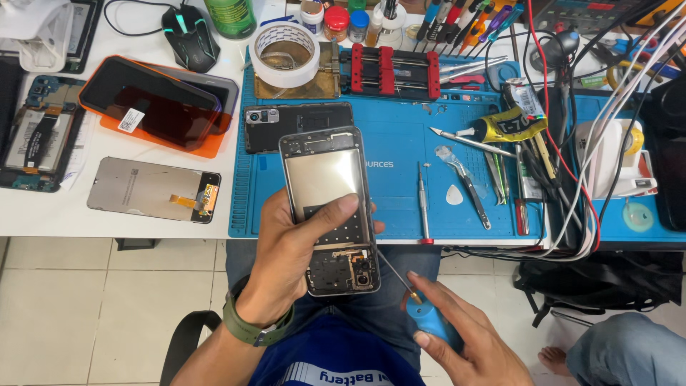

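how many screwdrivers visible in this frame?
2 clear ones. A blue-handled screwdriver in the right hand, tip at the opened phone held by the left hand. A slim red-tipped screwdriver lies on the blue mat. More may sit in the tool rack.

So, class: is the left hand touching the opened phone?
Touching. The head view shows the left hand wrapped round the opened phone, thumb pressed across its inner face and a fingertip showing at its far edge.
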